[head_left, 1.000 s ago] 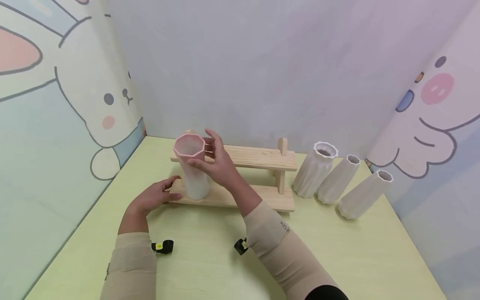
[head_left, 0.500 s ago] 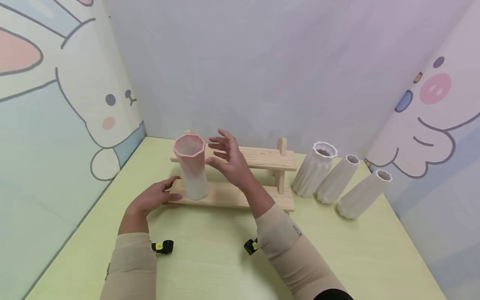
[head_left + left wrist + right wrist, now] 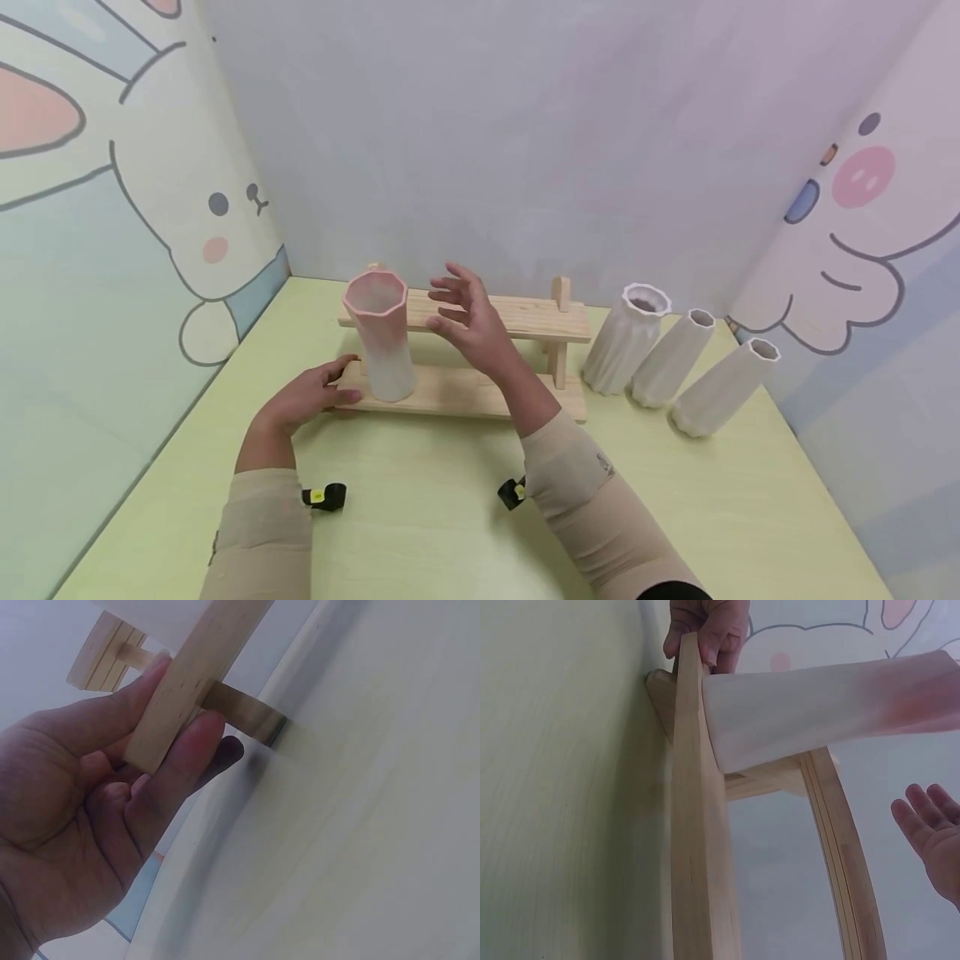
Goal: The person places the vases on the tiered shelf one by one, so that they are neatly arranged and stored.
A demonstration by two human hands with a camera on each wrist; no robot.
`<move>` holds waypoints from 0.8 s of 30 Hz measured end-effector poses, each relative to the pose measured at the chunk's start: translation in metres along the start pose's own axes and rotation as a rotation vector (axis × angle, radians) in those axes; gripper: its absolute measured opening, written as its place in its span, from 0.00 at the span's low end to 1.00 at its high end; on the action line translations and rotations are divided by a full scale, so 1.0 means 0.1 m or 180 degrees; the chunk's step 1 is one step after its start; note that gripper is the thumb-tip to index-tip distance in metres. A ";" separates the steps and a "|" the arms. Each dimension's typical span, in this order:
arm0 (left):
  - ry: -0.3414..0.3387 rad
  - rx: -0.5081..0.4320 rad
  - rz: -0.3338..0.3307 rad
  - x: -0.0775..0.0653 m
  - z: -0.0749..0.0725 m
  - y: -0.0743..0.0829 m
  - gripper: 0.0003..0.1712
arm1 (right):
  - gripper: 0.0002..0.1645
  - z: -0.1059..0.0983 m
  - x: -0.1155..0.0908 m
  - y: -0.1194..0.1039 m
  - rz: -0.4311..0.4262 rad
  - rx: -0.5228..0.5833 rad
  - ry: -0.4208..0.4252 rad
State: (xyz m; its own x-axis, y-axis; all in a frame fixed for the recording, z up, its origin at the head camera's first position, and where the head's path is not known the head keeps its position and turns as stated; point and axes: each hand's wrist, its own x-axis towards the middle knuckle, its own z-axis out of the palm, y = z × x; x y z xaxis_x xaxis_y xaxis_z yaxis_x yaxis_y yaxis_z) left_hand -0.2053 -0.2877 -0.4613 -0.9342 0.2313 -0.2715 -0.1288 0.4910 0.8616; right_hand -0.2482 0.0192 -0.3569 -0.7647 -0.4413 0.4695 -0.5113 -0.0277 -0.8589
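Our left grip [image 3: 303, 398] pinches the left end of the lower board of the wooden shelf [image 3: 465, 392], toward the back edge of the desk [image 3: 420, 508]. On that board, near its left end, our pink-and-white vase [image 3: 386, 350] stands upright. Our right grip [image 3: 472, 325], fingers spread and holding nothing, hangs near it. Three white vases [image 3: 671, 362] stand toward the desk's right edge.
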 end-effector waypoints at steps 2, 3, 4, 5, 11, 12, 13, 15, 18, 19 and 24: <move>0.0002 0.0013 0.0001 0.01 0.00 0.01 0.54 | 0.63 -0.04 -0.02 0.01 0.0012 -0.0003 0.0033; -0.0001 0.0019 0.0007 0.01 0.00 0.01 0.54 | 0.63 -0.05 -0.03 0.01 0.0022 0.0000 0.0045; 0.0009 0.0010 0.0003 0.01 0.00 0.01 0.54 | 0.62 -0.06 -0.03 0.02 0.0021 0.0008 0.0052; 0.0004 0.0017 0.0013 0.01 -0.01 0.01 0.54 | 0.62 -0.07 -0.03 0.02 0.0021 0.0009 0.0053; -0.0047 0.0022 0.0016 0.03 -0.01 0.00 0.55 | 0.61 -0.11 -0.04 0.01 0.0004 -0.0019 0.0052; -0.0036 0.0029 0.0010 0.04 0.00 0.01 0.55 | 0.61 -0.12 -0.05 0.01 -0.0001 -0.0029 0.0050; -0.0031 0.0039 0.0008 0.04 0.00 0.00 0.55 | 0.61 -0.14 -0.05 0.02 0.0000 -0.0047 0.0051; -0.0032 0.0056 0.0014 0.05 0.00 0.00 0.55 | 0.62 -0.18 -0.07 0.02 0.0001 -0.0082 0.0078; -0.0022 0.0097 0.0006 0.08 0.01 -0.01 0.56 | 0.63 -0.25 -0.12 0.03 0.0033 -0.0103 0.0152; -0.0020 0.0106 -0.0012 0.08 0.01 -0.01 0.56 | 0.62 -0.27 -0.13 0.04 0.0049 -0.0106 0.0164; 0.0006 0.0138 -0.0085 0.07 0.00 -0.04 0.58 | 0.60 -0.31 -0.15 0.07 0.0056 -0.0087 0.0145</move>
State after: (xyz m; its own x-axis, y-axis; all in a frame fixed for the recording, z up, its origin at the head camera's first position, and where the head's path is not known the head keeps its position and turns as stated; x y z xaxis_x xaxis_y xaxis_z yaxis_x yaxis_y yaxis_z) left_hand -0.2112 -0.2880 -0.4663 -0.9312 0.2162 -0.2933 -0.1391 0.5329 0.8347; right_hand -0.2524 0.0538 -0.3631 -0.7904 -0.4001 0.4638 -0.5077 0.0044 -0.8615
